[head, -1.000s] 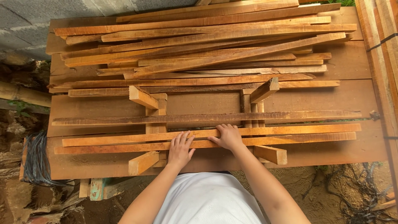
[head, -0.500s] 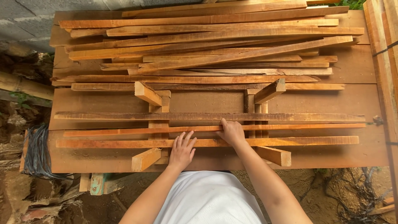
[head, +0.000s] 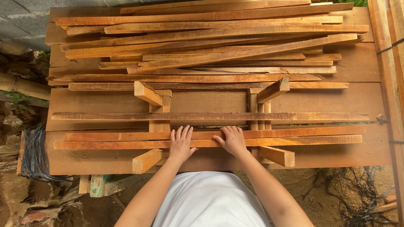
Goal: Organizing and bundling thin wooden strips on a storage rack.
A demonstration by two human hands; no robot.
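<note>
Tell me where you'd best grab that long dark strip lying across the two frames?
Judging by its pose, take the dark strip near its middle, from above: it is long and thin, and there it bridges open space between the frames, so fingers could curl under and it would balance.

The left hand (head: 182,143) and right hand (head: 231,140) covered the middle stretch of the two long slats (head: 294,137) beneath them, so the wood there could not be seen. The upright frame (head: 160,111) was partly hidden behind those slats. At the right edge, the stacked planks (head: 393,63) were cut off. Lower slats in the pile (head: 210,46) lay buried under others.
</note>
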